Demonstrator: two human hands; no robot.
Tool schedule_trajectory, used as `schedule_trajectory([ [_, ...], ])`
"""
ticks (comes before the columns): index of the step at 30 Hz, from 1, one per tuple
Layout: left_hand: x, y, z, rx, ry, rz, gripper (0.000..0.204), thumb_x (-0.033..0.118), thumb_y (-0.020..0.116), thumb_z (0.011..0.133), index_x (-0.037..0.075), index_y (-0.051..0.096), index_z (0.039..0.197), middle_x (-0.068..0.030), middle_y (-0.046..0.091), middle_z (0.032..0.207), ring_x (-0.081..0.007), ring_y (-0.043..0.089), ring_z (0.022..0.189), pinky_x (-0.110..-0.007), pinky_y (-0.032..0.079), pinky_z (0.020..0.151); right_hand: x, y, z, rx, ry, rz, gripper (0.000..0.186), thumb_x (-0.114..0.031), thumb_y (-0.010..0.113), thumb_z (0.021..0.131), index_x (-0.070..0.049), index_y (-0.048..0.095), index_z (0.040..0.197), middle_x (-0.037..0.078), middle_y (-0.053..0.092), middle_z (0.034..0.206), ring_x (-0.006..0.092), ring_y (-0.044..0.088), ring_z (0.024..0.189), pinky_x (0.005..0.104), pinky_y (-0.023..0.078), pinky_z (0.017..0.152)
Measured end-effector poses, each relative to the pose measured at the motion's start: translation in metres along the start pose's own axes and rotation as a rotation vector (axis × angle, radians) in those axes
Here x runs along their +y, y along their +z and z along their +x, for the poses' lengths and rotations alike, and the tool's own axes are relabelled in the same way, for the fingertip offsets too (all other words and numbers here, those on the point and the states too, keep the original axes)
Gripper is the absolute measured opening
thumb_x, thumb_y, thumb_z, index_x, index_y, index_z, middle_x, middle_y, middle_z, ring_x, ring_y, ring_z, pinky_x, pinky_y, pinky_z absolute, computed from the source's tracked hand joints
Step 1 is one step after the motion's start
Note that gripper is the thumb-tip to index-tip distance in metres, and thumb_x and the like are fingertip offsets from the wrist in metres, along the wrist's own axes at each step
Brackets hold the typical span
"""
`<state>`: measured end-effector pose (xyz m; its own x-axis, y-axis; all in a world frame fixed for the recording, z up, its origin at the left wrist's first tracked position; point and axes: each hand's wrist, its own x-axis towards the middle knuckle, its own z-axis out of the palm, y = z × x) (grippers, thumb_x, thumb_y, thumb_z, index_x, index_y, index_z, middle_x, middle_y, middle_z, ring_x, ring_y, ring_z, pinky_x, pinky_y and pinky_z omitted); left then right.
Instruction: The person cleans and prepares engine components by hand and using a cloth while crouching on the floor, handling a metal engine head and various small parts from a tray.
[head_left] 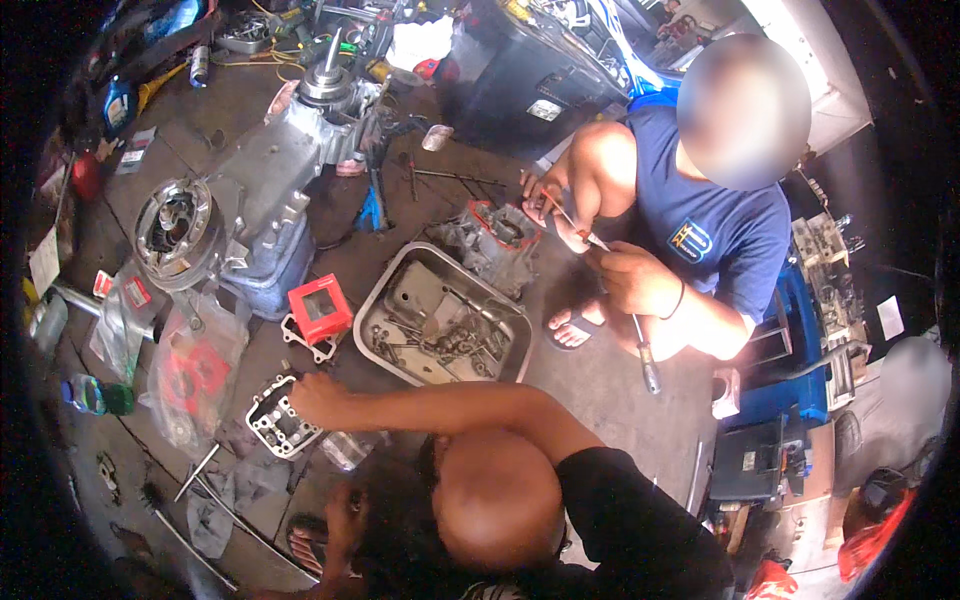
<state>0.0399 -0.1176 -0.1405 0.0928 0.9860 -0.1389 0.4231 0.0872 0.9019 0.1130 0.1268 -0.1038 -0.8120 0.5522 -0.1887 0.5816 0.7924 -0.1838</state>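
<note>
My right hand (312, 400) reaches across from the lower right, fingers closed on the edge of a silver engine cover (278, 433) lying on the floor. My left hand (343, 525) is low near my sandalled foot (305, 545), fingers curled; whatever it may hold is too dark to make out. My bent knee (497, 500) fills the lower middle. Beyond the cover lie a red boxed part (319, 305) with a gasket (306, 338) beside it, and a metal tray (520, 365) of small parts. A small clear packet (345, 450) sits partly behind my forearm.
A squatting co-worker (715, 260) holds an orange-handled tool and a screwdriver (648, 365) at right, near an engine case (485, 255). A large engine (240, 190) stands back left beside plastic bags (195, 375), bottles (98, 395) and metal rods (195, 470). Toolboxes (745, 460) line the right.
</note>
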Motion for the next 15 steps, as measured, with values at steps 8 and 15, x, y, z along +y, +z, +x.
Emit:
schedule_trajectory([
  [8, 0.010, -0.002, 0.003, -0.028, -0.042, -0.146, 0.013, 0.010, 0.066, 0.087, 0.003, 0.061, 0.097, -0.0164, 0.062, 0.088, -0.0311, 0.063, 0.075, -0.040, 0.050, 0.061, 0.003, -0.006, 0.017, -0.048, -0.035, 0.020, 0.015, -0.012, 0.063, 0.078, -0.002, 0.074, 0.081, 0.015, 0.071, 0.078, 0.0310, 0.072, 0.074, 0.0434, 0.059, 0.068],
  [15, 0.010, -0.011, -0.001, -0.075, -0.003, -0.139, 0.013, 0.011, 0.064, 0.088, 0.002, 0.060, 0.098, -0.0163, 0.061, 0.088, -0.0309, 0.063, 0.076, -0.039, 0.051, 0.065, 0.009, -0.025, 0.004, -0.088, -0.105, 0.072, 0.012, -0.011, 0.063, 0.079, -0.002, 0.071, 0.082, 0.018, 0.072, 0.085, 0.0337, 0.072, 0.077, 0.0475, 0.058, 0.069],
])
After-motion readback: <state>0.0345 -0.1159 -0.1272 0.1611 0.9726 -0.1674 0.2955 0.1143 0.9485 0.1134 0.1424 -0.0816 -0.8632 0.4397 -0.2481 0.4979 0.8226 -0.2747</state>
